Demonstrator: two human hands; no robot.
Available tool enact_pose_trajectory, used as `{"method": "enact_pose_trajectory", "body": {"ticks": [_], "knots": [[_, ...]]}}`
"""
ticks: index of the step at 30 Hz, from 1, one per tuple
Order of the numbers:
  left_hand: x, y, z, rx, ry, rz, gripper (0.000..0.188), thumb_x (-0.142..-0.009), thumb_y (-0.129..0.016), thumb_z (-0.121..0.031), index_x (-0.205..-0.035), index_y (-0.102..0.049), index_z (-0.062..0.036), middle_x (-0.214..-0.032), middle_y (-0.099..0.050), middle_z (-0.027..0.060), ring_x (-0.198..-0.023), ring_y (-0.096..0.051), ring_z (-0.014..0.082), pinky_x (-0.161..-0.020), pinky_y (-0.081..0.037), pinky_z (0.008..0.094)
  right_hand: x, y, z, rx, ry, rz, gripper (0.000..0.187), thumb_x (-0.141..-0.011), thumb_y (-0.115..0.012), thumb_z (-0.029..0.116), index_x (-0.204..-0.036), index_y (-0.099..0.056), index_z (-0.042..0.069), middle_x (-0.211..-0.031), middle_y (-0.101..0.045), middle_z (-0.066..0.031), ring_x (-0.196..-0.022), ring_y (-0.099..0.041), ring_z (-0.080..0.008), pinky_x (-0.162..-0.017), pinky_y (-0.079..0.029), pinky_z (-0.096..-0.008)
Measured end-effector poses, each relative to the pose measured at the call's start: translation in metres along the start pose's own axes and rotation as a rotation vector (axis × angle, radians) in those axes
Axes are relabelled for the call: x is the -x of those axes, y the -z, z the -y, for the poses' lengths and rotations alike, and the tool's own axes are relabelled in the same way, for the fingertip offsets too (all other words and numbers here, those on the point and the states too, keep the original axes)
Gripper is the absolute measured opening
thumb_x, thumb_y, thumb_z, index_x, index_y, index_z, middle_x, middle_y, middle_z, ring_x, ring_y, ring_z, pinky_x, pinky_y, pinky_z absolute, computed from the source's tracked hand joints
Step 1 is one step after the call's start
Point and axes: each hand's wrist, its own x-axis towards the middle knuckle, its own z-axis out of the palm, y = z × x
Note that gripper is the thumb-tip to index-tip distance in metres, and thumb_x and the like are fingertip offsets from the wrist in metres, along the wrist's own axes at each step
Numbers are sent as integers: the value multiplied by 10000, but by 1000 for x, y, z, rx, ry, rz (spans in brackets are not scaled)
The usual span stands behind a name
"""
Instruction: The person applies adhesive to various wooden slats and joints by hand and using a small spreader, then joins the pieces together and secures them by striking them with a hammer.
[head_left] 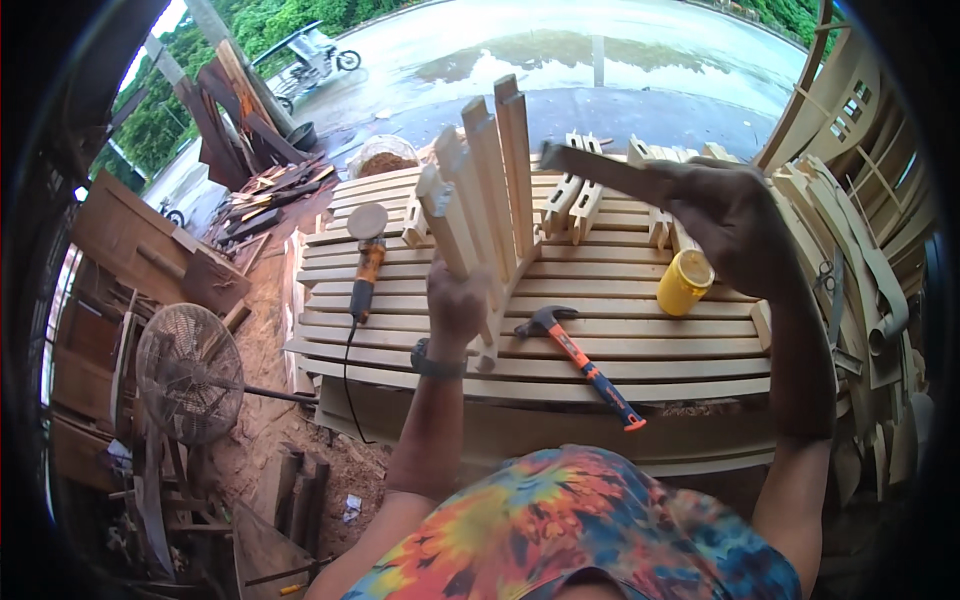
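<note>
My left hand [458, 305], with a dark watch on its wrist, is closed round a pale wooden slat [447, 225] of an upright assembly. Several notched slats rise from the curved lower rail [522, 268] of that piece. Raised to the right, my right hand [722, 212] grips a flat brown stick [610, 174] that points left towards the slat tops; its exact kind is unclear. Below the assembly lies a claw hammer [583, 365] with an orange and blue handle. A yellow jar [686, 282] stands below my right hand.
The bench [640, 330] is topped with spaced wooden slats. On its left lies a corded power tool with a round disc [368, 262]. Mortised wood pieces [575, 200] sit at the back. A fan [190, 372] stands at left; curved wood parts [850, 240] are stacked at right.
</note>
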Motion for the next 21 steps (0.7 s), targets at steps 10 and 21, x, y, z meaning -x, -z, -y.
{"method": "enact_pose_trajectory", "body": {"ticks": [10,21], "knots": [[1,-6,-4,35,70,-22,179,-856,-647,-94,-987,-662,27,-898,-690,108,-796,-668,220,-758,-529,375,-43,-36,44,-86,-70,190,427,-854,-597,24,-1263,-719,14,-952,-726,-173,-773,-677,-214,-769,-556,-356],[-1,-6,-18,120,198,31,234,-851,-639,-74,-1062,-634,29,-940,-688,108,-839,-671,211,-787,-540,359,-45,-45,46,-102,-59,170,423,-800,-566,75,-1170,-751,-11,-798,-726,-208,-651,-662,-218,-700,-556,-384]]}}
